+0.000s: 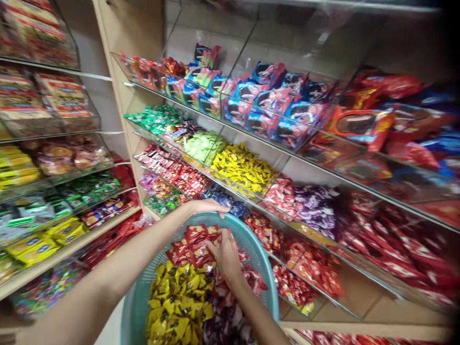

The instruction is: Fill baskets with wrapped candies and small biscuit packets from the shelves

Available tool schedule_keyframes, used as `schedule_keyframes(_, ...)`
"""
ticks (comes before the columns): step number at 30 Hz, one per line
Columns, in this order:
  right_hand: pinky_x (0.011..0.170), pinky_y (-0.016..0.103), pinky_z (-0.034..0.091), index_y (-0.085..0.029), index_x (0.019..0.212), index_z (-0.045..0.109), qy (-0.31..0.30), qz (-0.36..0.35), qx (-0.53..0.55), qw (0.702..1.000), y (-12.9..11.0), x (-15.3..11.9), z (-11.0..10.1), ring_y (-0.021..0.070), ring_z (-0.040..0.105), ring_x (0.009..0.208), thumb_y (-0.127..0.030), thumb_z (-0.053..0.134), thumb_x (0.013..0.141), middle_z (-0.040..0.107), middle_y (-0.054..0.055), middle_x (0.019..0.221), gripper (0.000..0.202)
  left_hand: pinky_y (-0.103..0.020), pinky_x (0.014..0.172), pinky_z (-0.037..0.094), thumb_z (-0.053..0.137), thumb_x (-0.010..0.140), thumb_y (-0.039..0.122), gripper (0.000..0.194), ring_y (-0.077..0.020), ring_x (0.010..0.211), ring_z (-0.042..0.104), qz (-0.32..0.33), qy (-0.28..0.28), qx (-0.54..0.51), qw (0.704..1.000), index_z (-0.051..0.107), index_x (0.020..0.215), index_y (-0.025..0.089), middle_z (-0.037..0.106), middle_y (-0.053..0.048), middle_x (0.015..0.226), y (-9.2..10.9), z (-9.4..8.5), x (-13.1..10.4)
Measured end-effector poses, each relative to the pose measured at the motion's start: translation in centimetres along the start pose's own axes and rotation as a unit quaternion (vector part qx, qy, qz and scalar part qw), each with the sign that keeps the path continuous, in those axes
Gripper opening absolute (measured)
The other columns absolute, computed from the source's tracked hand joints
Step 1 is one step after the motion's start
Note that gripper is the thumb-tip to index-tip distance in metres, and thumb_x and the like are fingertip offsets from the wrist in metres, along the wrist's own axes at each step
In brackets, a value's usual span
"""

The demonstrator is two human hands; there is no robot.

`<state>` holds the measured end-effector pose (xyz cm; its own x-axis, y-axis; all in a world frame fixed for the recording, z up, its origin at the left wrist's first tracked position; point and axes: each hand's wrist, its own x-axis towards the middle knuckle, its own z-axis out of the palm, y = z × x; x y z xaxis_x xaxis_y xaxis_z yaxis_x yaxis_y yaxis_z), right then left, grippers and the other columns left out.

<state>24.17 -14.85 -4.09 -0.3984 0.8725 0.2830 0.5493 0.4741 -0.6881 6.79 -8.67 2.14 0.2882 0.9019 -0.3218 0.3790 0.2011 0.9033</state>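
A teal plastic basket (271, 268) stands in front of me, tilted a little toward the shelves. My left hand (208, 207) grips its far rim. Inside the basket my right hand (227, 254) is closed over red wrapped sweets (196, 242), its fingertips curled in among them and partly hidden. Yellow wrapped candies (176, 302) fill the near left of the basket. Purple and white wrapped candies (228, 321) lie at the near right, below my right forearm.
Clear-fronted shelves (287, 153) rise ahead, with yellow candies (242, 170), green sweets (203, 145) and blue-pink snack packs (258, 103) in compartments. Another rack (53, 129) stands at the left with packaged biscuits. A wooden upright (115, 81) separates the two.
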Motion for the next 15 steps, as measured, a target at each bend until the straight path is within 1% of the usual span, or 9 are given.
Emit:
schedule_keyframes(2,0.056,0.025,0.038,-0.02,0.09,0.05,0.018,0.009,-0.023,1.0,1.1,0.9,-2.9,0.0151,0.052,0.06,-0.043,0.051,0.078,0.055,-0.002,0.066,0.025,-0.023,0.06,0.038,0.058,0.063,0.064,0.051,-0.0124,0.063,0.053,0.001,0.001,-0.004,1.0,0.069,0.076,0.017,0.063,-0.001,0.072,0.3,0.0,-0.1)
schedule_keyframes(3,0.053,0.024,0.037,-0.019,0.09,0.051,0.036,0.018,-0.031,0.999,2.2,1.4,-4.6,0.014,0.051,0.055,-0.044,0.047,0.081,0.054,-0.002,0.063,0.026,-0.022,0.059,0.037,0.058,0.063,0.064,0.05,-0.012,0.062,0.052,0.0,-0.002,-0.005,1.0,0.069,0.075,0.017,0.063,-0.001,0.07,0.5,0.0,-0.1)
schedule_keyframes(5,0.053,0.024,0.037,-0.018,0.091,0.053,0.08,0.055,-0.066,0.993,5.5,2.7,-8.0,0.0136,0.052,0.054,-0.043,0.04,0.084,0.057,-0.001,0.062,0.029,-0.022,0.056,0.036,0.057,0.063,0.065,0.051,-0.0109,0.058,0.05,-0.007,-0.007,-0.007,1.0,0.069,0.076,0.017,0.062,0.0,0.068,0.7,0.0,-0.1)
schedule_keyframes(6,0.058,0.024,0.039,-0.017,0.094,0.054,0.089,0.082,-0.097,0.988,7.4,3.4,-9.5,0.015,0.056,0.06,-0.04,0.039,0.085,0.06,0.002,0.068,0.029,-0.022,0.054,0.035,0.057,0.063,0.065,0.051,-0.0104,0.057,0.049,-0.013,-0.008,-0.007,1.0,0.069,0.077,0.017,0.062,0.0,0.068,0.8,0.0,-0.1)
schedule_keyframes(8,0.072,0.029,0.041,-0.014,0.103,0.053,0.049,0.183,-0.188,0.964,11.5,4.8,-11.7,0.0207,0.06,0.082,-0.033,0.042,0.083,0.064,0.01,0.085,0.029,-0.021,0.052,0.034,0.058,0.063,0.064,0.051,-0.0097,0.055,0.048,-0.021,-0.007,-0.004,1.0,0.069,0.078,0.017,0.062,0.0,0.07,0.9,0.0,-0.1)
schedule_keyframes(9,0.079,0.032,0.04,-0.012,0.106,0.053,0.017,0.228,-0.224,0.947,13.4,5.5,-12.3,0.0242,0.058,0.093,-0.028,0.046,0.081,0.063,0.015,0.095,0.031,-0.021,0.051,0.034,0.058,0.063,0.064,0.05,-0.0096,0.055,0.048,-0.026,-0.007,-0.005,1.0,0.069,0.078,0.017,0.062,0.0,0.07,0.9,0.0,-0.1)
schedule_keyframes(11,0.088,0.038,0.037,-0.008,0.105,0.055,-0.025,0.275,-0.248,0.928,16.3,6.8,-12.7,0.0306,0.053,0.105,-0.022,0.057,0.072,0.06,0.022,0.104,0.036,-0.021,0.051,0.034,0.058,0.063,0.064,0.05,-0.0098,0.054,0.048,-0.029,-0.007,-0.012,0.999,0.068,0.078,0.018,0.061,0.001,0.069,0.9,0.0,0.0)
schedule_keyframes(13,0.088,0.042,0.038,-0.006,0.1,0.058,-0.047,0.293,-0.239,0.925,18.3,8.0,-12.3,0.0358,0.051,0.107,-0.018,0.069,0.058,0.058,0.025,0.107,0.045,-0.021,0.051,0.035,0.058,0.063,0.064,0.049,-0.0102,0.055,0.049,-0.029,-0.007,-0.021,0.999,0.068,0.077,0.018,0.061,0.001,0.068,0.8,0.0,0.2)
schedule_keyframes(15,0.086,0.045,0.04,-0.006,0.099,0.059,-0.061,0.299,-0.223,0.926,19.6,9.0,-11.7,0.0388,0.051,0.106,-0.011,0.075,0.044,0.056,0.026,0.109,0.058,-0.02,0.052,0.036,0.058,0.063,0.064,0.048,-0.0105,0.056,0.05,-0.025,-0.002,-0.024,0.999,0.068,0.075,0.018,0.062,0.001,0.068,0.8,0.0,0.4)
